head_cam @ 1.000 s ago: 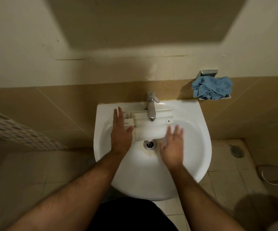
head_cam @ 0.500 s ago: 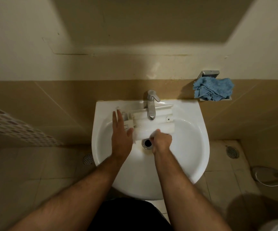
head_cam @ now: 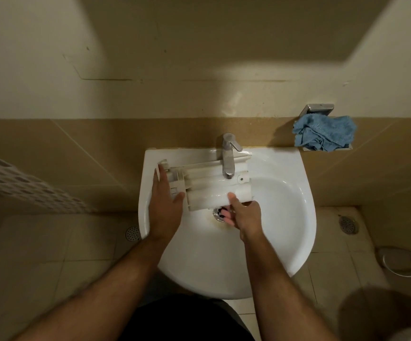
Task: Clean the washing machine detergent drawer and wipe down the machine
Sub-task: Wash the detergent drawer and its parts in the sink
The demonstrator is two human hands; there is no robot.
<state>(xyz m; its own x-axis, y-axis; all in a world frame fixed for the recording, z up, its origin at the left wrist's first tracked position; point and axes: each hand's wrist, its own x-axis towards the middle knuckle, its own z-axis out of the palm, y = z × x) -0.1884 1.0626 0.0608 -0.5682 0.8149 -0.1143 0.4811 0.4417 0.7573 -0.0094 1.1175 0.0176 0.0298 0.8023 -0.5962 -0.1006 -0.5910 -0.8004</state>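
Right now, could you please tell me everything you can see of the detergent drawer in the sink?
The detergent drawer is a long white tray, seemingly plastic, with ribbed walls and a boxy end piece on the left. It lies crosswise over the back of the white sink, under the metal tap. The left hand rests flat against its left end; the right hand grips its near edge, thumb on top, above the drain. Its surface looks wet, though no running water is discernible.
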